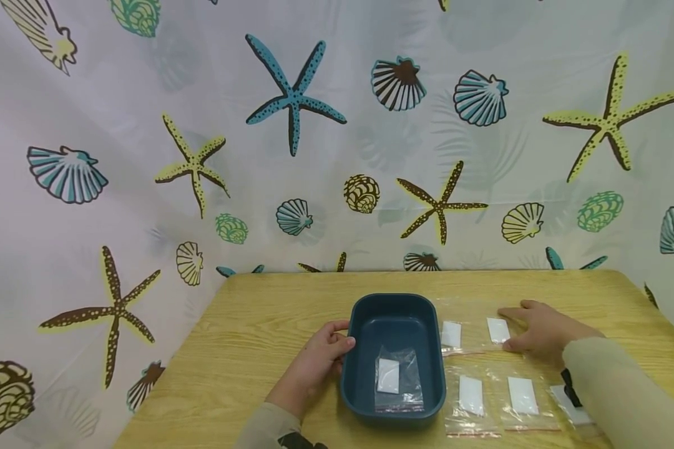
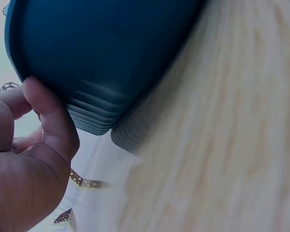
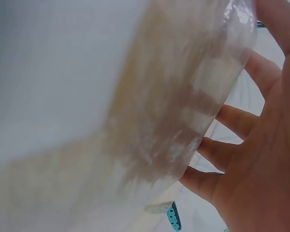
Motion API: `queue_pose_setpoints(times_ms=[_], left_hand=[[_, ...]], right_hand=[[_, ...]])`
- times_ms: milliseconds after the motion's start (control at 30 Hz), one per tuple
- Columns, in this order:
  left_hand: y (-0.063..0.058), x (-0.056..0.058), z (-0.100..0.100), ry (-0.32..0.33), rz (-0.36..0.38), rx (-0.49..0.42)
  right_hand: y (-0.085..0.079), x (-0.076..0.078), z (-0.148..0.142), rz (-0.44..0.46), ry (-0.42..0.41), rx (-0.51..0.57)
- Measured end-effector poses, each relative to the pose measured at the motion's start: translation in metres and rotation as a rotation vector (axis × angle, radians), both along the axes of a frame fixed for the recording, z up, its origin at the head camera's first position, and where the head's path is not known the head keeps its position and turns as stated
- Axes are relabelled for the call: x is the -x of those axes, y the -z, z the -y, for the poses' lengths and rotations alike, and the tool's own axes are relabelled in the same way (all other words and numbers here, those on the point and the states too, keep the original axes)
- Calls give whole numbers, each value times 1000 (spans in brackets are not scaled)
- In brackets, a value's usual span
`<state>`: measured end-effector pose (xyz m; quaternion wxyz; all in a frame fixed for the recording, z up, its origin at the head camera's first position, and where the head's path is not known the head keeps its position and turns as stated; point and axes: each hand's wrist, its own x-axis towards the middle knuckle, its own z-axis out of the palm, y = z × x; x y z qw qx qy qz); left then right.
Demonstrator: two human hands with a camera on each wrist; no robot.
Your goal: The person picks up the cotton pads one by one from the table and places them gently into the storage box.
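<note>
My left hand [image 1: 321, 355] grips the left rim of a dark blue plastic bin [image 1: 393, 305], thumb at the rim and fingers against the outer wall. In the left wrist view, ridges show on the bin's outside [image 2: 96, 106]. Inside the bin lies a clear zip bag [image 1: 410, 380] with a white rectangle in it. To the right, my right hand [image 1: 545, 330] reaches over a clear zip bag [image 1: 498, 330] in the back row. Its fingers are spread, and in the right wrist view the fingertips [image 3: 208, 147] meet the edge of the clear plastic.
Several similar bags lie right of the bin: one in the back row [image 1: 451, 334], others in the front row [image 1: 472, 395], [image 1: 522, 396]. My right sleeve partly covers another bag [image 1: 573, 408]. The wooden table [image 1: 269, 312] ends at a curtain [image 1: 337, 237] with starfish and shells.
</note>
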<state>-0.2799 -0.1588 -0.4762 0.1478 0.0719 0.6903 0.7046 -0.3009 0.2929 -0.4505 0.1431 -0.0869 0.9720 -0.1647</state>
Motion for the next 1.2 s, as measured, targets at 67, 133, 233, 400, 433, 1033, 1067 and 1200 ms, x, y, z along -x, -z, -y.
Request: queue_pose_setpoints(times_ms=[67,133,233,400,433,1033,1067,1200], left_hand=[[-1,0,0,-3,-1,1],[-2,0,0,-4,3,8],[-3,-1,0,-4,3,16],[-2,-1,0,3,-12,11],[-1,-1,0,4,-17,12],[-3,-1,-1,16,-17,18],[-3,-1,-1,16,-21,18],[-2,0,-1,14,-22,16]], right_hand=[[-1,-1,1,-1,-6,-1],[-2,-2,1,-2,-5,2],[-1,-5,2,-5,-9,21],[-1,-6,2,-11,-8,41],[-1,-6,2,-13,-6,39],[0,3,-1,-117,-10,-37],[0,3,-1,-120,-10,-37],[0,3,-2,-114,5,-22]])
